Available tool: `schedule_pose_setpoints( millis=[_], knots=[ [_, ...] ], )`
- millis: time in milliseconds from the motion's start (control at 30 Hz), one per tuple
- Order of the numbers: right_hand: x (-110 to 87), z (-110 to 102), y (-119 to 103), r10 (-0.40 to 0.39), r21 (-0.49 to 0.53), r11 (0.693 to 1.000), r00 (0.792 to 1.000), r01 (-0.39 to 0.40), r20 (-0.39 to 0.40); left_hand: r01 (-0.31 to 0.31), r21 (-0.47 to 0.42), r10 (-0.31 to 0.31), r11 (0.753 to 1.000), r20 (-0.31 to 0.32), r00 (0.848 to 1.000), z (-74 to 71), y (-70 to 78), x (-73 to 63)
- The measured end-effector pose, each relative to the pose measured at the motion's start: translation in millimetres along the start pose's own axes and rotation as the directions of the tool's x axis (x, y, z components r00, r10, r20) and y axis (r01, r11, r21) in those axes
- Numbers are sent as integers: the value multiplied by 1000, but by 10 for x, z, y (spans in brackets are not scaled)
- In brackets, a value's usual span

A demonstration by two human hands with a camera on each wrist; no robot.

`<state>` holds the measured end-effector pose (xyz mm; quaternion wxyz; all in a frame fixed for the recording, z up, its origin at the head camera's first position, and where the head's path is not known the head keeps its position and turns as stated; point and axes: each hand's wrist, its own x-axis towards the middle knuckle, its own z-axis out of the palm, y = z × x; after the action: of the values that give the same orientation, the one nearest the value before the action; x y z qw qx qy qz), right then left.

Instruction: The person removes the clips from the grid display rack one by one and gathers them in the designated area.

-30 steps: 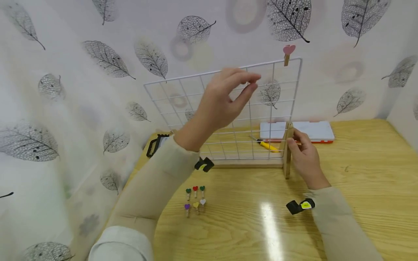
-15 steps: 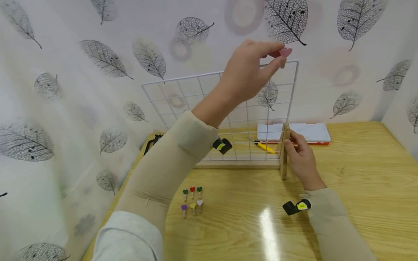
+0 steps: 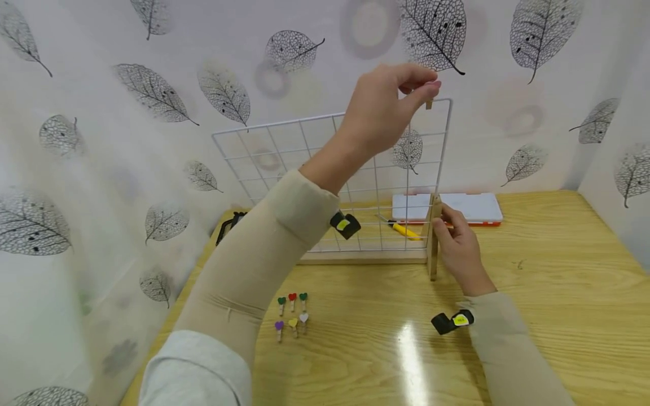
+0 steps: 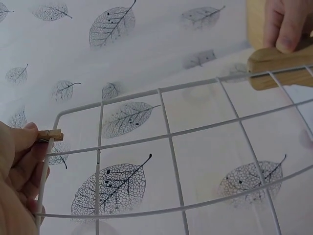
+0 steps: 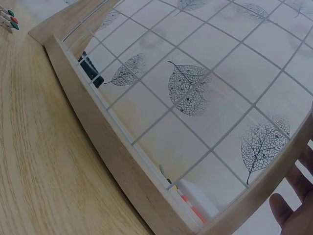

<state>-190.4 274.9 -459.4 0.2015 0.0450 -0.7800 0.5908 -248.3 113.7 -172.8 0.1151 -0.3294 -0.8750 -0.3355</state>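
Note:
My left hand (image 3: 378, 107) pinches a small wooden clothespin with a pink heart (image 3: 433, 84) at the top wire of a white wire grid panel (image 3: 376, 186), near its right corner. In the left wrist view the clothespin (image 4: 51, 135) sits across that wire between thumb and fingers. The heart is mostly hidden by my fingertips. My right hand (image 3: 459, 248) holds the wooden upright (image 3: 433, 242) at the right end of the panel's stand, thumb in front. On the table, two rows of heart clothespins (image 3: 293, 322) lie in front of the stand.
Behind the stand lie a white case with a red edge (image 3: 472, 207) and a yellow-handled tool (image 3: 405, 230). A black object (image 3: 229, 226) is at the left rear. A leaf-print curtain (image 3: 284, 51) hangs close behind the wooden table (image 3: 355, 338).
My left hand has moved up and right from in front of the grid and taken hold of the pink heart clothespin. The head view has shifted slightly. My right hand stays on the upright.

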Motion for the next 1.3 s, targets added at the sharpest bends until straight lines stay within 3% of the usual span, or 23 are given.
schedule_pose_setpoints(
  millis=[533, 733, 833, 967, 1133, 1300],
  knots=[
    [3, 34, -2, 20, -15, 1000, 1000, -20, 5, 13, -134, -22, 991, -65, 998, -22, -61, -33],
    [-9, 32, -24, 28, -33, 999, 1000, -28, -1, -17, -299, -30, 954, -153, 988, -113, -124, -124],
    [-11, 25, -32, 29, -32, 999, 1000, -29, 0, -102, -359, 35, 928, -190, 981, -195, -250, -307],
    [-11, 32, -35, 39, -48, 998, 999, -39, 11, -137, -352, 89, 926, -151, 985, -291, -524, -688],
    [-7, 38, -24, 50, -84, 995, 999, -48, 17, -4, -319, -9, 948, -40, 999, -390, -879, -1197],
    [-5, 45, 0, 52, -72, 996, 999, -53, -10, 152, -347, -145, 926, 45, 988, -471, -1153, -1676]
  ],
)
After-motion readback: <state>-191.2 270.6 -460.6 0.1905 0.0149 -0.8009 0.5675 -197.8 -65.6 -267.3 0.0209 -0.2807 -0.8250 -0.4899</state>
